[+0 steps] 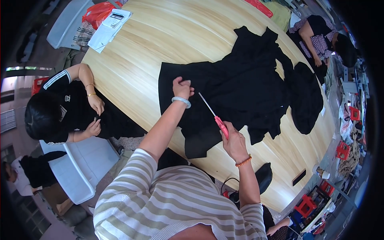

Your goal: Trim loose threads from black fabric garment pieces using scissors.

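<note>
One right hand (235, 145) grips a slim pink-handled metal tool (219, 123); the left hand (182, 88) curls over matte black fabric (244, 88), its grip unclear.

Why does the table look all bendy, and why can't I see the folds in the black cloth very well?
Head view: the fisheye lens likely bows the table edges, and the picture's corners go black; same view: the black cloth is so dark its folds barely show.

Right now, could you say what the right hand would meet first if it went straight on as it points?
Led by the pink tool, the right hand would probably meet the black cloth first, passing close to the left hand; the tool's height is unclear.
</note>
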{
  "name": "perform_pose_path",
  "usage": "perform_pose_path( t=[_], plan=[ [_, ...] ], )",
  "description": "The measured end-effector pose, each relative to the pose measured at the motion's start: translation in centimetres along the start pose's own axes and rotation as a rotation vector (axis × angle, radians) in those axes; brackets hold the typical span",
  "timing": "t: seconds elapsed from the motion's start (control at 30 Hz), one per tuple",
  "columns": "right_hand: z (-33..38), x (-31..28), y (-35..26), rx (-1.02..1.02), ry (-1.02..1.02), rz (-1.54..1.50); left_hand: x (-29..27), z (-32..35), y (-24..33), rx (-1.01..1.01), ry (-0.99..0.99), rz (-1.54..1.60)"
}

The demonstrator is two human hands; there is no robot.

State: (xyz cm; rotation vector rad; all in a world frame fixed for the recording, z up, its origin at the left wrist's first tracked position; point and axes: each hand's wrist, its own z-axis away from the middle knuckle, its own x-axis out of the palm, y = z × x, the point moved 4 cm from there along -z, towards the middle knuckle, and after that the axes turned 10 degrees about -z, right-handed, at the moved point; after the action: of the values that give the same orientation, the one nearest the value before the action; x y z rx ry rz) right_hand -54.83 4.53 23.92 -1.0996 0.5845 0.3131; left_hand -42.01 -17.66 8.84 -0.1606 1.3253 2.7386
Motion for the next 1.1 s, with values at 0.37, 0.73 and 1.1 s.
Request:
perform_pose_path(
  t=[0.37,0.73,1.1],
  plan=[
    [0.4,0.1,-0.4,0.021,-0.013,-0.013,-0.9,-0.9,-1.6,-0.525,-0.454,0.773],
    [1.0,-0.8,-1.2,0.046,0.025,0.061,-1.4,3.0,1.5,0.041,-0.613,0.420],
    [3.2,-0.4,-1.2,0.057,-0.104,0.120,-2.4,4.9,2.9,0.301,-0.441,0.118]
  ],
)
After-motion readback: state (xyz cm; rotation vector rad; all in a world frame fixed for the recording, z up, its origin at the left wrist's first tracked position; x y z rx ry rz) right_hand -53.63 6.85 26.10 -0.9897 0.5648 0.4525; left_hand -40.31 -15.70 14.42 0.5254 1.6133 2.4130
